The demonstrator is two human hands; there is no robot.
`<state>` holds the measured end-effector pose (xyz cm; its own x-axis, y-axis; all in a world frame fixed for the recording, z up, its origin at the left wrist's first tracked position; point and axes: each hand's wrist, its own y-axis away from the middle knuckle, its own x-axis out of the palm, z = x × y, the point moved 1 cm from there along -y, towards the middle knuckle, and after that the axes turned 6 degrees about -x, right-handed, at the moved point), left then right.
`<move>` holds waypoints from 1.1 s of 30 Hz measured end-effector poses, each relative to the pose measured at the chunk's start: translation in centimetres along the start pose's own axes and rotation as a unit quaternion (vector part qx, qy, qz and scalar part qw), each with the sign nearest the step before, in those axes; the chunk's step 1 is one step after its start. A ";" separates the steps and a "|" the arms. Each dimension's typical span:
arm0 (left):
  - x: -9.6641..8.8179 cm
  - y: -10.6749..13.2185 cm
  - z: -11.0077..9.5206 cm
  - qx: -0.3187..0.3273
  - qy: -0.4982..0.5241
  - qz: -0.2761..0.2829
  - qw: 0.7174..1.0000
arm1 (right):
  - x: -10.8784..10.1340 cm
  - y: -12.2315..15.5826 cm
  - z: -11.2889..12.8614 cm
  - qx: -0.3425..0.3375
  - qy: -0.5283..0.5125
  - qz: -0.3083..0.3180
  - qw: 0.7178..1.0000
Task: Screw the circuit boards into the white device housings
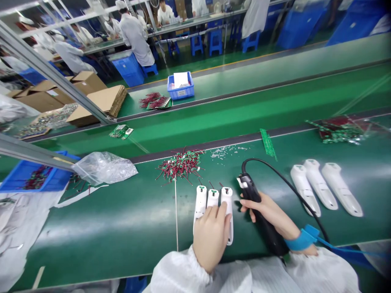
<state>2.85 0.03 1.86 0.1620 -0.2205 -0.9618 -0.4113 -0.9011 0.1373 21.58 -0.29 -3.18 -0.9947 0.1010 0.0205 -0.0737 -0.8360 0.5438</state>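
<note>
1. At far left, a blue bin [14,177] holds small wired boards.
2. Right of it, a crumpled clear bag [105,169] lies on the green table [122,232].
3. Next comes a loose pile of wired boards [181,164], with dark red leads pointing every way.
4. Just below the pile, three white casings [213,196] lie side by side, wires poking out at their top ends.
5. The left hand [210,234] lies over these casings, fingers close together; whether it grips one, I cannot tell.
6. Tiny white bits [224,152] are scattered beyond them.
7. The right hand [271,209] is wrapped around a black corded tool [249,185], apart from the casings; its wrist wears a blue strap [302,240].
8. At right, three more casings [319,184] lie near one another.
</note>
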 end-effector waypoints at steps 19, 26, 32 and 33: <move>1.8 -2.2 -1.9 -0.013 -0.120 0.088 0.989 | 0.4 0.1 0.4 -0.002 -0.014 -0.004 1.000; 1.4 -2.6 -2.5 -0.011 -0.142 0.108 0.984 | 0.5 0.1 0.6 0.008 -0.020 -0.006 1.000; 2.1 -2.1 -2.3 -0.012 -0.129 0.103 0.986 | 0.4 0.1 0.5 0.011 -0.021 -0.012 1.000; 2.2 -2.1 -2.3 -0.014 -0.125 0.102 0.987 | 0.3 0.1 0.5 0.011 -0.021 -0.013 1.000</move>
<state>6.13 0.55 0.05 -0.1502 -0.3029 -0.9411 -0.3870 -0.8579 0.3379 21.27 -0.08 -2.66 -0.9886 0.1452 0.0405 -0.0975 -0.8207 0.5630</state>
